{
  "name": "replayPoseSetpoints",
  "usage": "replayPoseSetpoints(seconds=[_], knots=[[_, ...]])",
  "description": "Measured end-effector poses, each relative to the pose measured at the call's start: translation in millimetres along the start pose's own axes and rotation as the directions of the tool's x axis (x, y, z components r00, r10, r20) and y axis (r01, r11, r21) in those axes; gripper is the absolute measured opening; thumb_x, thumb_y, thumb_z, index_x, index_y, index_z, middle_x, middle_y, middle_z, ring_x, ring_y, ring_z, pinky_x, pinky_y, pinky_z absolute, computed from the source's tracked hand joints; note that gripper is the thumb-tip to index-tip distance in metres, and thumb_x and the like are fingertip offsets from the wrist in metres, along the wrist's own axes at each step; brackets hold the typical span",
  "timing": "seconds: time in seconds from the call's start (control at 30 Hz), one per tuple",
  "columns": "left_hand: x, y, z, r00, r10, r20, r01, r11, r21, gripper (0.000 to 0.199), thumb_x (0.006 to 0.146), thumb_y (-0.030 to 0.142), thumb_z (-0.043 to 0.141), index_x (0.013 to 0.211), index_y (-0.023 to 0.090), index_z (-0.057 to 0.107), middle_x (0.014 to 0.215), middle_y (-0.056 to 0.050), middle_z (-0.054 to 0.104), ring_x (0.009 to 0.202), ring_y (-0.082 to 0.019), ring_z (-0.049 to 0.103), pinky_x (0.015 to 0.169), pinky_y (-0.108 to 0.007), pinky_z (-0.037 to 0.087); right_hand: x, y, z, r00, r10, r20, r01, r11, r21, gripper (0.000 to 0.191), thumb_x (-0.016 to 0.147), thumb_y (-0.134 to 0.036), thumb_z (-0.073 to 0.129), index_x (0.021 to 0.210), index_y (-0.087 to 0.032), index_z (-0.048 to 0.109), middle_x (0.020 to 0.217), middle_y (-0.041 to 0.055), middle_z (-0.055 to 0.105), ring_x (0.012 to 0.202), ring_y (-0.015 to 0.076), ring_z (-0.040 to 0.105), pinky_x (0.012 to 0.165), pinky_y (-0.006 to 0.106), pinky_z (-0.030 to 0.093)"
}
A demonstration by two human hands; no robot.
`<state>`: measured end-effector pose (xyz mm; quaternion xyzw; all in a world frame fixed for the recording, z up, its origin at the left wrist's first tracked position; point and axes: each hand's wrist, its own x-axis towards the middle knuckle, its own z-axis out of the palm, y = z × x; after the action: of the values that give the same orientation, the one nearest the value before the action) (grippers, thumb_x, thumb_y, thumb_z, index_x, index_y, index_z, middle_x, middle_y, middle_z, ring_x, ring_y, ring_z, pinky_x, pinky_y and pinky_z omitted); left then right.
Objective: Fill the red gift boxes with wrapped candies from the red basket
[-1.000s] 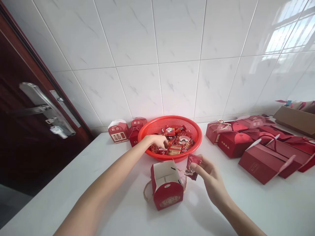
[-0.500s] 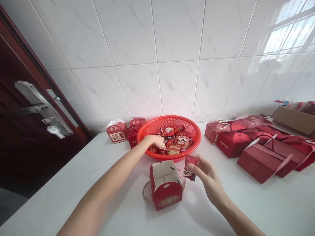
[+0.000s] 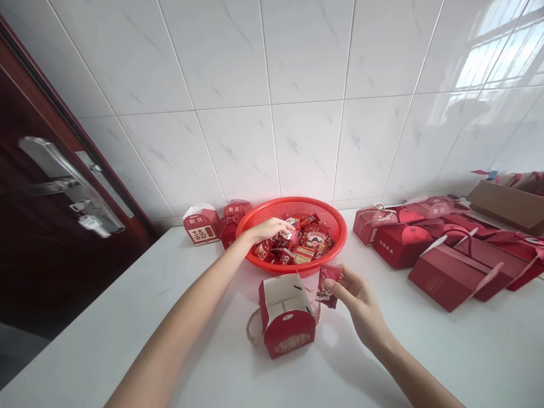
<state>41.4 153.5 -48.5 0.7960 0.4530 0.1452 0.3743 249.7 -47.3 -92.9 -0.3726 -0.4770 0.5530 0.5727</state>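
My left hand (image 3: pixel 268 229) reaches over the rim of a round red plastic mesh basket (image 3: pixel 329 218), its fingertips among the wrapped red candy packets (image 3: pixel 308 249). I cannot tell whether it grips one. My right hand (image 3: pixel 356 300) pinches a small red candy packet (image 3: pixel 327 286) between thumb and fingers, just right of an open red gift box (image 3: pixel 287 334). That box has a white interior, rope handles, and stands in front of the basket.
Two small red boxes (image 3: pixel 201 225) stand left of the basket. Long red gift boxes (image 3: pixel 448 277) and a cardboard carton (image 3: pixel 505 207) lie at right on the white tabletop (image 3: pixel 446 357). A white tiled wall (image 3: pixel 238 147) rises behind, and a dark red door (image 3: pixel 63 226) with a metal handle stands left.
My left hand has risen from the candy pile and moved slightly toward the far side of the basket. My right hand and its packet have barely moved.
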Motion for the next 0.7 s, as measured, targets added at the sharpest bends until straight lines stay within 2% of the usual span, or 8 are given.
replayPoseSetpoints(seconds=[0.23,0.3,0.37,0.43,0.5,0.57,0.63,0.7], knots=[[-1.4,0.1,0.4,0.999,0.035,0.021,-0.035,0.999,-0.011,0.052,0.073,0.023,0.067,0.123,0.014,0.069,0.125,-0.01,0.071,0.11,-0.023,0.065,0.09,-0.031,0.051,0.8,1.7,-0.8,1.0,-0.015,-0.023,0.015,1.0,-0.022,0.03,0.084,-0.049,0.071,0.088,-0.02,0.067,0.073,0.0007,0.063,0.062,0.0139,0.05,0.058,0.027,0.04],[-0.6,-0.3,1.7,0.999,0.035,0.004,-0.035,0.999,0.017,0.053,0.073,0.023,0.068,0.125,0.014,0.068,0.119,-0.009,0.073,0.106,-0.022,0.067,0.088,-0.03,0.053,0.9,1.2,-0.9,0.999,-0.016,-0.033,0.015,1.0,-0.026,0.029,0.085,-0.048,0.071,0.086,-0.019,0.068,0.074,0.0011,0.062,0.063,0.0141,0.049,0.059,0.028,0.04],[0.7,-2.3,1.7,0.999,0.018,-0.044,-0.015,0.997,0.071,0.045,0.074,0.021,0.065,0.118,0.013,0.07,0.107,-0.009,0.075,0.097,-0.022,0.069,0.085,-0.031,0.053,0.8,0.2,-0.8,0.999,-0.017,-0.029,0.017,1.0,-0.021,0.028,0.085,-0.047,0.071,0.085,-0.019,0.069,0.073,0.0013,0.062,0.063,0.014,0.048,0.059,0.028,0.04],[1.5,-4.9,-0.1,0.99,-0.009,-0.138,0.03,0.988,0.149,0.036,0.076,0.019,0.06,0.108,0.012,0.073,0.101,-0.011,0.075,0.095,-0.024,0.069,0.086,-0.034,0.053,0.5,-0.7,-0.3,1.0,-0.015,-0.02,0.015,1.0,-0.02,0.027,0.085,-0.046,0.07,0.086,-0.02,0.07,0.073,0.001,0.061,0.063,0.0138,0.048,0.058,0.028,0.039],[1.0,-6.1,-2.7,0.969,-0.016,-0.246,0.075,0.97,0.233,0.032,0.077,0.018,0.056,0.103,0.012,0.074,0.11,-0.015,0.073,0.105,-0.029,0.066,0.092,-0.037,0.051,0.1,-1.4,0.1,1.0,-0.013,-0.015,0.013,1.0,-0.021,0.027,0.085,-0.047,0.07,0.088,-0.02,0.07,0.073,0.0009,0.061,0.063,0.0139,0.048,0.058,0.027,0.039],[-0.7,-4.8,-4.0,0.955,0.002,-0.295,0.092,0.948,0.305,0.033,0.077,0.017,0.055,0.104,0.014,0.074,0.123,-0.014,0.069,0.118,-0.031,0.06,0.099,-0.037,0.047,-0.2,-1.3,0.4,1.0,-0.012,-0.011,0.012,1.0,-0.021,0.027,0.085,-0.047,0.07,0.086,-0.02,0.07,0.072,0.0012,0.062,0.063,0.0144,0.049,0.058,0.028,0.04],[-2.6,-1.3,-2.4,0.974,0.017,-0.225,0.066,0.931,0.359,0.036,0.074,0.016,0.057,0.105,0.018,0.075,0.123,-0.009,0.07,0.117,-0.027,0.061,0.099,-0.032,0.047,-0.2,-0.4,0.5,1.0,-0.01,-0.006,0.01,1.0,-0.016,0.027,0.085,-0.047,0.071,0.084,-0.02,0.069,0.073,0.0016,0.063,0.063,0.0144,0.05,0.058,0.027,0.04],[-3.8,2.7,1.6,0.998,0.003,-0.062,0.022,0.917,0.399,0.036,0.067,0.014,0.063,0.099,0.022,0.078,0.111,-0.004,0.075,0.104,-0.023,0.066,0.091,-0.027,0.05,-0.1,1.0,0.3,1.0,-0.004,-0.005,0.004,1.0,-0.006,0.027,0.085,-0.047,0.072,0.085,-0.02,0.069,0.075,0.0019,0.064,0.062,0.014,0.049,0.058,0.027,0.041]])
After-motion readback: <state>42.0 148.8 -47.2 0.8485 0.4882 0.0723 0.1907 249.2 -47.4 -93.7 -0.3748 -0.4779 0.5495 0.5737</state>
